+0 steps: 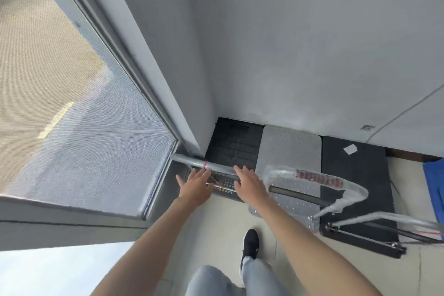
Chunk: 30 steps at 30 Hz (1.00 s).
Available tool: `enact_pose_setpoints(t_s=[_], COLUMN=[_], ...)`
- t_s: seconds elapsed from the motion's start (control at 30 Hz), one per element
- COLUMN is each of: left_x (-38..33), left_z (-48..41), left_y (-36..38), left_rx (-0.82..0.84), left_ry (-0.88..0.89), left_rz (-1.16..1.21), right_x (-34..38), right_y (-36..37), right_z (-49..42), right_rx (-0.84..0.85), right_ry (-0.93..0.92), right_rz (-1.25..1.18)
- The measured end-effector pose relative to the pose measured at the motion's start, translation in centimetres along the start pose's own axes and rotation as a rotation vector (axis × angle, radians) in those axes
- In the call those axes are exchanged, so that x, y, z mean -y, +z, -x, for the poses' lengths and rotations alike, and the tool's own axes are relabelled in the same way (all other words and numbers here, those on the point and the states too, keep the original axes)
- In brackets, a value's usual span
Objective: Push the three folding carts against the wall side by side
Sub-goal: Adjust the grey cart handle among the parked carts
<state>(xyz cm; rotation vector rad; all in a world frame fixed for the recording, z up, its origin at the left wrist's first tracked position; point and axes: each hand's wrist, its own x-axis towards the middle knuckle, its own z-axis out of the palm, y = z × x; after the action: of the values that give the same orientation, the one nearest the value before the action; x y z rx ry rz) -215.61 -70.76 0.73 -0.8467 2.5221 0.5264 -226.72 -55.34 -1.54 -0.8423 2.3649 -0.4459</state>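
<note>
Three folding carts stand side by side with their far ends at the grey wall. The left cart has a black perforated deck in the corner and a grey handle bar with a red band. The middle cart has a grey dotted deck and a plastic-wrapped handle. The right cart has a plain black deck carrying a small white paper. My left hand and my right hand hover with fingers spread just at the left cart's handle bar, holding nothing.
A large window with a mesh screen and its grey frame fill the left side. A blue object sits at the right edge. My black shoe stands on the pale tiled floor behind the carts.
</note>
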Motion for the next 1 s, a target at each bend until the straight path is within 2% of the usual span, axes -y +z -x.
enact_pose_setpoints(t_s=[0.17, 0.37, 0.6, 0.67, 0.83, 1.0], left_x=[5.1, 10.1, 12.9, 13.0, 14.0, 13.9], left_z=[-3.5, -11.4, -18.2, -18.6, -16.3, -17.0], left_y=[-1.9, -2.9, -2.6, -2.8, -2.3, -3.0], left_rx=[0.048, 0.153, 0.288, 0.3, 0.308, 0.314], left_ry=[0.0, 0.065, 0.345, 0.397, 0.392, 0.399], left_rz=[0.034, -0.091, -0.163, -0.157, -0.139, -0.141], right_x=[3.7, 6.9, 7.9, 7.5, 8.7, 9.2], right_y=[2.2, 4.9, 7.2, 6.8, 7.5, 7.8], right_z=[-5.0, -10.3, -12.5, -13.0, -11.5, -11.9], right_rx=[0.058, 0.074, -0.005, 0.004, 0.064, 0.02], right_ry=[0.047, 0.186, 0.236, 0.246, 0.251, 0.292], right_rz=[0.092, 0.129, 0.125, 0.111, 0.081, 0.075])
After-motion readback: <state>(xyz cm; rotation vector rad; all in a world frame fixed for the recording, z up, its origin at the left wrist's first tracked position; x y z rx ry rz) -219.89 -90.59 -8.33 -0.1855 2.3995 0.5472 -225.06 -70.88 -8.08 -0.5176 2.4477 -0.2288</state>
